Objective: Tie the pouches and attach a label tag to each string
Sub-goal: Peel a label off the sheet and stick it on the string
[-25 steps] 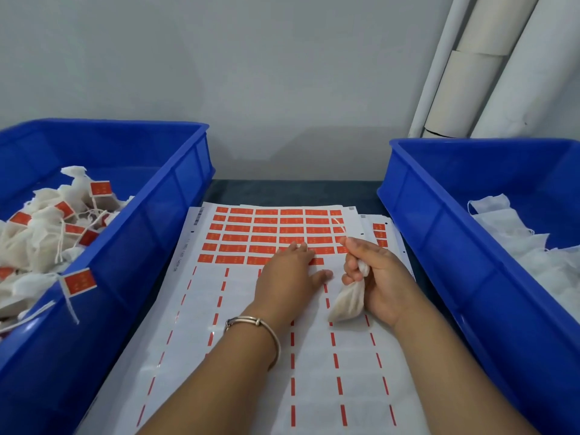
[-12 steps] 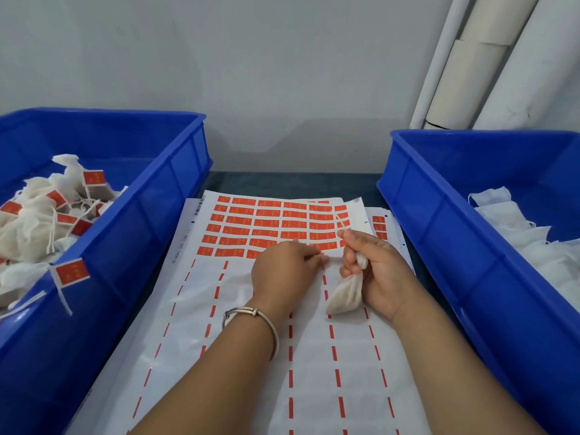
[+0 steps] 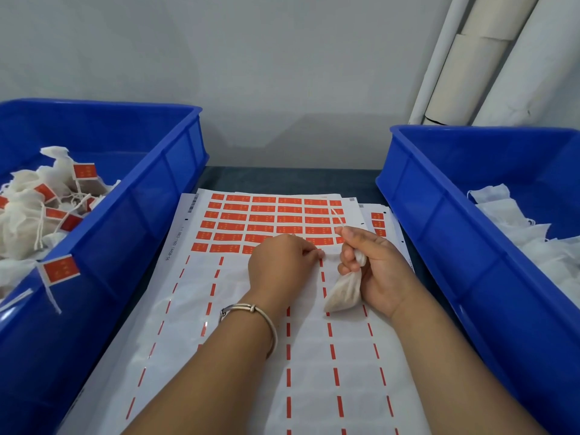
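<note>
Small white mesh pouch [image 3: 343,291]: right hand [image 3: 376,271] gripping its gathered neck, pinching its string [image 3: 338,218]; left hand [image 3: 282,265], fingers curled, picking at orange label sheet [image 3: 238,227].

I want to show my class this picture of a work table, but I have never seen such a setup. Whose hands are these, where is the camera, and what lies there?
A person wears the camera on the head, so you look down at their own hands. The right hand grips a small white cloth pouch by its neck and string. The left hand rests curled on a white sheet of orange label stickers, fingertips at the label row's edge. The left blue plastic bin holds tagged pouches; the right blue plastic bin holds white cloth.
</note>
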Tool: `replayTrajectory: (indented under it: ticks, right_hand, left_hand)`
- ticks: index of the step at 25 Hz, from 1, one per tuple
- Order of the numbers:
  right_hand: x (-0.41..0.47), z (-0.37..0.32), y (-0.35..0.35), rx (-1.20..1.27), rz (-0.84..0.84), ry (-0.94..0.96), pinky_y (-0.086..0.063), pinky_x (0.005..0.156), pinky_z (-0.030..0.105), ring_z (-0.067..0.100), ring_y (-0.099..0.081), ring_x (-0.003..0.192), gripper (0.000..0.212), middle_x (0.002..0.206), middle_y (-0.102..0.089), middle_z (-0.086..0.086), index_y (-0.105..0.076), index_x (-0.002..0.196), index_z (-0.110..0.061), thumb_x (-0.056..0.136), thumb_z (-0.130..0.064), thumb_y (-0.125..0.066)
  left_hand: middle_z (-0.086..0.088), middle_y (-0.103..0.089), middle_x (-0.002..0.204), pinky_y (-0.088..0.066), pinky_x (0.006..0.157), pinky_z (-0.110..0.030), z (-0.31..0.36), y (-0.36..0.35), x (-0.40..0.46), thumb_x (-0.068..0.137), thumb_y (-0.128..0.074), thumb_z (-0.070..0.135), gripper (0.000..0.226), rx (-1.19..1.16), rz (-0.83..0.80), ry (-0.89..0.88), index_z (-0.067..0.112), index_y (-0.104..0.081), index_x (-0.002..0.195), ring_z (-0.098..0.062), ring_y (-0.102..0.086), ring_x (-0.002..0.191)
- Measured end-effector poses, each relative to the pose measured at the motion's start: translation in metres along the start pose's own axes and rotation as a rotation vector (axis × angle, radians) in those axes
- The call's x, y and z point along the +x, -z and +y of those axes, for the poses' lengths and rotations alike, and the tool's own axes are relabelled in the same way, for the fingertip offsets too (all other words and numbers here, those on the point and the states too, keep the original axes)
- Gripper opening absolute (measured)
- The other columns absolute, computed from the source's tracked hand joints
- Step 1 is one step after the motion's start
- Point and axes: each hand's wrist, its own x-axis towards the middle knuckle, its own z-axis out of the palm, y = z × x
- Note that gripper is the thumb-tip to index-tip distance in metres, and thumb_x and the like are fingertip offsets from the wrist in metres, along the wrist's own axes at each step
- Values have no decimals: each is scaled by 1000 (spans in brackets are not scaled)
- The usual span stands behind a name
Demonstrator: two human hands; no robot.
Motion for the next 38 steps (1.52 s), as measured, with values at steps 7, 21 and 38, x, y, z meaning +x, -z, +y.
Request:
replayTrajectory:
  ticks: [7,21,38]
  right_hand:
    - [0,0,0,7,1,0,-44,46,21,8,-44,43,34,59,-58,5,-73,100,-8,71,-26,-71]
    - [-1,-1,-1,10,15,-6,-44,46,21,9,-45,43,32,60,-58,5,-72,100,-7,74,-25,-70]
    - [-13,-23,-20,-452,71,291,-55,79,32,12,-70,85,34,87,-74,-8,-76,75,-29,49,-51,-73]
  left_hand:
    - [6,-70,100,-48,75,-25,6,2,-1,96,-44,42,32,142,-15,-94,26,-69,110,-16,-63,81]
    - [9,-68,94,-48,68,-23,7,9,0,96,-43,44,32,215,-58,-142,30,-68,109,-12,-58,73]
    - [18,-57,72,-37,49,-9,-2,7,5,94,-50,36,21,-652,165,280,29,-54,75,-6,-57,63]
